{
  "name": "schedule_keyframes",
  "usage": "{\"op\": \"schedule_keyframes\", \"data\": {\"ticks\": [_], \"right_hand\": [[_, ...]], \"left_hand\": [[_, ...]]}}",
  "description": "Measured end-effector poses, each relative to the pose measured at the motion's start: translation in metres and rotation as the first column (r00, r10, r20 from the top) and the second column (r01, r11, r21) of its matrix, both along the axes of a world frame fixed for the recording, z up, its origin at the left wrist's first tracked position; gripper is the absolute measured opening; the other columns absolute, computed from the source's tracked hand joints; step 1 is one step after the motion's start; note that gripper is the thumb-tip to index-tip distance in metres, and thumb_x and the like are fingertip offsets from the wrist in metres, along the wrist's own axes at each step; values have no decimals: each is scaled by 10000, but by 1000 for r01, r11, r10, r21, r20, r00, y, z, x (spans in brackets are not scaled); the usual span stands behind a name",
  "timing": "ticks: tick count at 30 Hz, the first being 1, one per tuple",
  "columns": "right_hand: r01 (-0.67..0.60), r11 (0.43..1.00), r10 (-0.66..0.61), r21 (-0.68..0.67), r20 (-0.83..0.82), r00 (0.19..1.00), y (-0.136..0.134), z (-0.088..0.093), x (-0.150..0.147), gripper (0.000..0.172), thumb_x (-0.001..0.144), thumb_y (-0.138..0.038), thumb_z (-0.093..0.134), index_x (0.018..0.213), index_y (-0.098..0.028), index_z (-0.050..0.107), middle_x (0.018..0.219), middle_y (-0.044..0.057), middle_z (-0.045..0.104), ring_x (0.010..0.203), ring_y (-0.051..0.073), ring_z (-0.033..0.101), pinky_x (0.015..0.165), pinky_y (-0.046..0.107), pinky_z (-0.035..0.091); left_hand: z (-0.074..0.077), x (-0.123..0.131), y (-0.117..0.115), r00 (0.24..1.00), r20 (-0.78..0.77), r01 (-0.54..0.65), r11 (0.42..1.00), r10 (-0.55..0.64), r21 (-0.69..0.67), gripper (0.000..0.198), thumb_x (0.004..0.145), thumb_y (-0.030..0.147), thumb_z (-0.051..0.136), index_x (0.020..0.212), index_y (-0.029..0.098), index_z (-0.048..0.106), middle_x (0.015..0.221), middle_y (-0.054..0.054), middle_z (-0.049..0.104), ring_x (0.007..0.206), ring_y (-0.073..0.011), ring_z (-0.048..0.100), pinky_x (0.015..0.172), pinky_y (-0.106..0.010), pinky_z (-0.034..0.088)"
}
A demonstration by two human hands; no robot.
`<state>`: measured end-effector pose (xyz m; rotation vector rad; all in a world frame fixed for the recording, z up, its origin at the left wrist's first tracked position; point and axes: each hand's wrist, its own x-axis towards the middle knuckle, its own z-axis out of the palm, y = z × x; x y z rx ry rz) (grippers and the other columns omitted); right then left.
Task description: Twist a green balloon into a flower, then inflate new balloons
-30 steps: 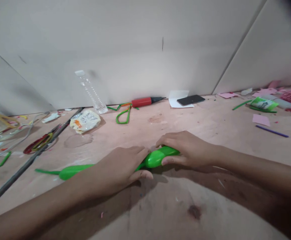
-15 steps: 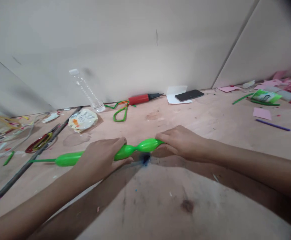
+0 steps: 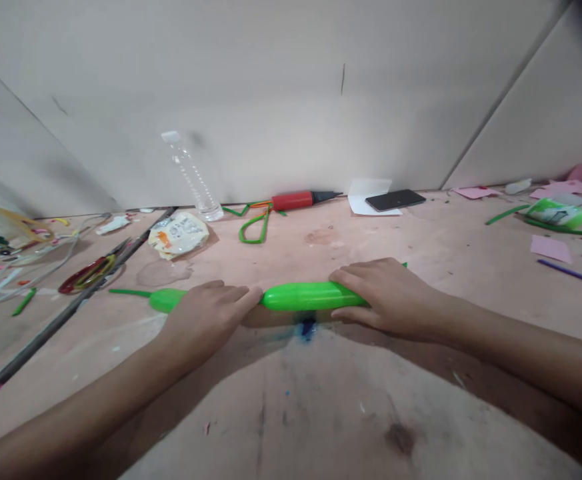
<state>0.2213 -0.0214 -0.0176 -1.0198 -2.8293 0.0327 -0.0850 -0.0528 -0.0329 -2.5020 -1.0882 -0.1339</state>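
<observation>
A long green modelling balloon [image 3: 301, 297] stretches between my two hands, just above the wooden surface. My left hand [image 3: 211, 310] is closed round it, pinching with thumb and forefinger where the balloon narrows. Beyond that hand, a fat section and a thin uninflated tail stick out to the left. My right hand [image 3: 383, 293] wraps over the right part, fingers on top and thumb beneath. A small green tip shows above the right knuckles. Whatever lies under both palms is hidden.
Along the wall stand a clear plastic bottle [image 3: 195, 177], a red balloon pump [image 3: 293, 200] with green and orange strips, and a black phone [image 3: 395, 200] on white paper. Scissors [image 3: 88, 273] lie left by a dark gap [image 3: 55, 323]. A crumpled wrapper [image 3: 178, 235] is nearby; pink paper [image 3: 551, 248] lies right.
The narrow twist between my hands is gone from view; one smooth, fuller section shows there now. My left hand has shifted to a pinch at its left end. The view has swung slightly left.
</observation>
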Motion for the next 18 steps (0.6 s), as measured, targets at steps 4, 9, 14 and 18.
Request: {"op": "schedule_keyframes", "data": {"ticks": [4,9,14,18], "right_hand": [[1,999,-1,-41,15,1000,-2,4,2,303,1003,-484,531,1022,-193,613,908,42,732,728,207,639,605,292,302],[-18,999,19,-35,17,1000,6,6,9,217,1015,-172,419,959,-204,626,821,19,718,657,163,604,586,281,283],[40,999,-40,-21,35,999,15,8,11,277,1008,-435,500,989,-190,628,949,72,724,764,219,638,627,297,334],[41,999,-42,24,66,997,18,5,14,401,956,-559,541,1120,-201,622,1001,80,726,797,250,650,640,314,337]], "left_hand": [[-2,-5,5,995,64,70,985,-80,155,163,1003,191,460,905,187,591,780,-32,686,703,-216,633,654,-334,403],[-8,-22,16,983,163,-111,983,87,149,204,930,270,558,1104,172,598,968,-71,750,853,-261,698,705,-347,455],[-10,-29,24,956,125,-268,963,264,17,257,929,428,570,1014,195,638,935,-75,768,868,-293,716,713,-359,462],[-6,-25,21,947,37,-313,944,318,-107,205,910,370,535,966,211,650,827,-67,760,786,-276,709,659,-338,436]]}}
